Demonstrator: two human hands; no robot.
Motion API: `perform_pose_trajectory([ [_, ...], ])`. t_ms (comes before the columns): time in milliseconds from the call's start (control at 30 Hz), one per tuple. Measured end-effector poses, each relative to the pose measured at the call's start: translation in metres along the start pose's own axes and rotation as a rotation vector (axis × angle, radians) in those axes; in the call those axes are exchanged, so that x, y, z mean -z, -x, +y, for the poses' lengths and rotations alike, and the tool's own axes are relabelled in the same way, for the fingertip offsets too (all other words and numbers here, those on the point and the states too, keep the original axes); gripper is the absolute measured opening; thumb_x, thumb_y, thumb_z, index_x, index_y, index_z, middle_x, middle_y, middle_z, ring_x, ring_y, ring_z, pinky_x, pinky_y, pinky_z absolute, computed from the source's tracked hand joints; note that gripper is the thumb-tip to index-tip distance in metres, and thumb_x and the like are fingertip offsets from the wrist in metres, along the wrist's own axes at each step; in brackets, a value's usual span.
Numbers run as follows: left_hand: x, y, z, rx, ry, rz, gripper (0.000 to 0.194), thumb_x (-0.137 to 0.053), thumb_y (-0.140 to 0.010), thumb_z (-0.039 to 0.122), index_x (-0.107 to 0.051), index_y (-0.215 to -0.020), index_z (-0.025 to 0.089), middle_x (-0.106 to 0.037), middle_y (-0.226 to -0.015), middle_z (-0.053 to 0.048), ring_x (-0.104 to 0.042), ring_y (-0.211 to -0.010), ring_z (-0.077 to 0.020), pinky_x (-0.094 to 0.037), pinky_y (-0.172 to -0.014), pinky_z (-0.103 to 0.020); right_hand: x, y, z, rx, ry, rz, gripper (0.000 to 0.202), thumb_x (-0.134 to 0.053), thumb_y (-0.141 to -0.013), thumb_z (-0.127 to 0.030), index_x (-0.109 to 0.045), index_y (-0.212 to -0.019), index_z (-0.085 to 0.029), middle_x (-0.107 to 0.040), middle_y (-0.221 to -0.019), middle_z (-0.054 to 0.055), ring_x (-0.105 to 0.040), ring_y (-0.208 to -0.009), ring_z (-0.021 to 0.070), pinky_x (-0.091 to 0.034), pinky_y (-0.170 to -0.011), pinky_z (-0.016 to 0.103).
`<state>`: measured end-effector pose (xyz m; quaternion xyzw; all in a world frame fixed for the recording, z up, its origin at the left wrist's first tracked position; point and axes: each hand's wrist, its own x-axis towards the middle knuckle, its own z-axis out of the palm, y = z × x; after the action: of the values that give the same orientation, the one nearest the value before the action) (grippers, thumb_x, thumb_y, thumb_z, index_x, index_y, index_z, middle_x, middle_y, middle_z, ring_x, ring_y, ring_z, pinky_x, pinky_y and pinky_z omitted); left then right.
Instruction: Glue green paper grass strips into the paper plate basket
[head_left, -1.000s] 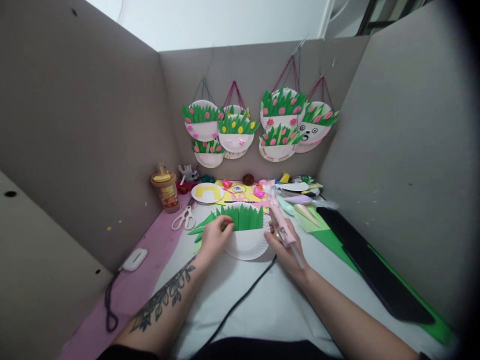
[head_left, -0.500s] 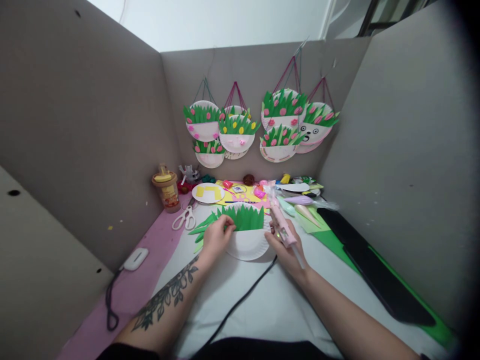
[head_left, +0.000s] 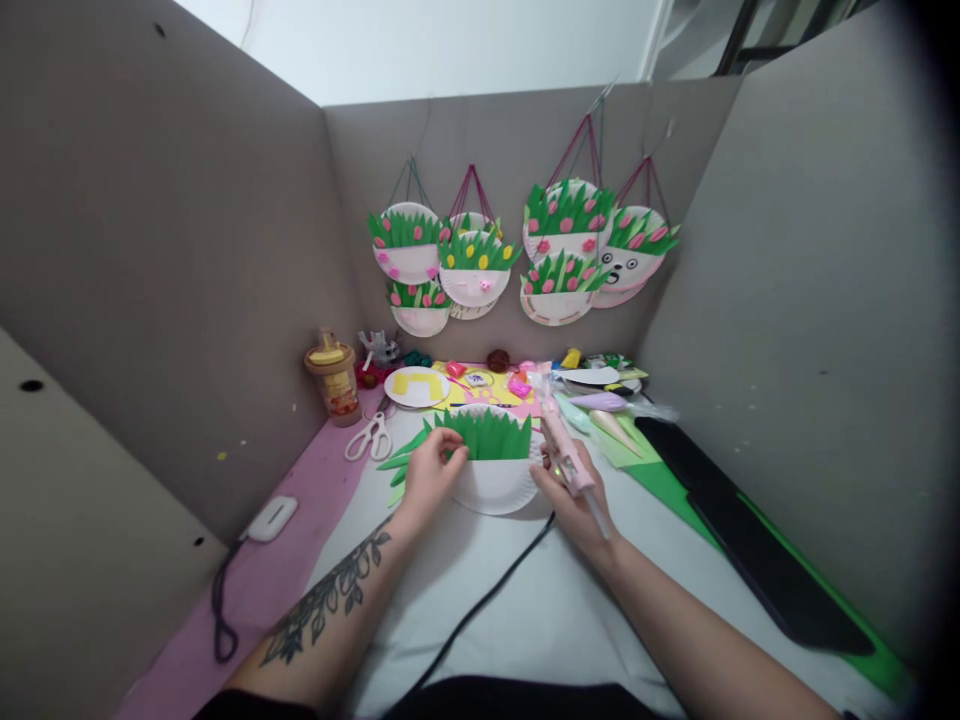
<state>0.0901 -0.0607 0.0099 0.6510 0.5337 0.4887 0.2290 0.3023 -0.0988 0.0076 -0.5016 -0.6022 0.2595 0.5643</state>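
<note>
A white paper plate piece point(head_left: 495, 487) lies at the middle of the table, with green paper grass point(head_left: 491, 436) standing up along its upper part. My left hand point(head_left: 436, 468) is closed at the left side of the grass, thumb and forefinger pinched together; what they hold is too small to make out. Wrapped round a pink glue gun point(head_left: 568, 450), my right hand point(head_left: 571, 492) rests at the plate's right edge. Loose green paper leaves point(head_left: 397, 465) lie just left of my left hand.
White scissors point(head_left: 369, 437) and a lidded cup point(head_left: 332, 380) stand or lie to the left. Behind are a plate with yellow paper point(head_left: 416, 387) and piping bags point(head_left: 600, 401). A black cable point(head_left: 487, 600) crosses the front. Decorated plates point(head_left: 476, 270) hang on the back panel.
The plate with the grass has shifted very slightly up and right. My left hand has moved a little with it, still pinched; my right hand keeps its hold on the glue gun.
</note>
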Motion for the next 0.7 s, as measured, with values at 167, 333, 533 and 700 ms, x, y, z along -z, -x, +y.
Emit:
perform_pose_trajectory([
  [167,0.001,-0.001,0.001,0.007,0.057,0.013,0.008,-0.056,-0.076,0.025,-0.052,-0.078,0.018,-0.062,-0.07,0.002,-0.051,-0.058,-0.0096,-0.036,-0.056,-0.02,0.0,0.0,-0.002,-0.012,-0.007,0.002,0.038,-0.061,-0.076,-0.037,-0.05,-0.109,-0.021,-0.059,-0.083,0.001,-0.055,-0.071,0.0168,-0.045,-0.064,0.028],
  [333,0.005,0.0,0.001,-0.05,0.0,0.037,0.006,-0.055,-0.079,0.025,-0.052,-0.079,0.019,-0.063,-0.074,0.002,-0.05,-0.058,-0.0093,-0.035,-0.055,-0.02,0.001,0.0,-0.002,-0.016,0.015,-0.014,0.035,-0.061,-0.076,-0.036,-0.05,-0.106,-0.021,-0.056,-0.082,0.0,-0.052,-0.068,0.0156,-0.042,-0.062,0.027],
  [533,0.008,-0.002,-0.001,-0.082,0.01,0.097,0.005,-0.053,-0.081,0.025,-0.052,-0.081,0.02,-0.064,-0.078,0.0,-0.056,-0.065,-0.0115,-0.04,-0.061,-0.022,0.002,-0.001,-0.001,0.026,0.054,-0.037,0.029,-0.058,-0.078,-0.036,-0.05,-0.101,-0.021,-0.053,-0.078,-0.001,-0.05,-0.066,0.015,-0.04,-0.061,0.026],
  [700,0.01,-0.003,0.0,-0.124,0.093,0.136,0.008,-0.054,-0.082,0.027,-0.049,-0.081,0.02,-0.064,-0.08,-0.001,-0.059,-0.071,-0.0124,-0.044,-0.066,-0.024,0.003,0.0,0.0,0.068,0.089,-0.045,0.026,-0.057,-0.078,-0.037,-0.05,-0.097,-0.02,-0.054,-0.077,-0.001,-0.05,-0.066,0.0158,-0.04,-0.06,0.026],
])
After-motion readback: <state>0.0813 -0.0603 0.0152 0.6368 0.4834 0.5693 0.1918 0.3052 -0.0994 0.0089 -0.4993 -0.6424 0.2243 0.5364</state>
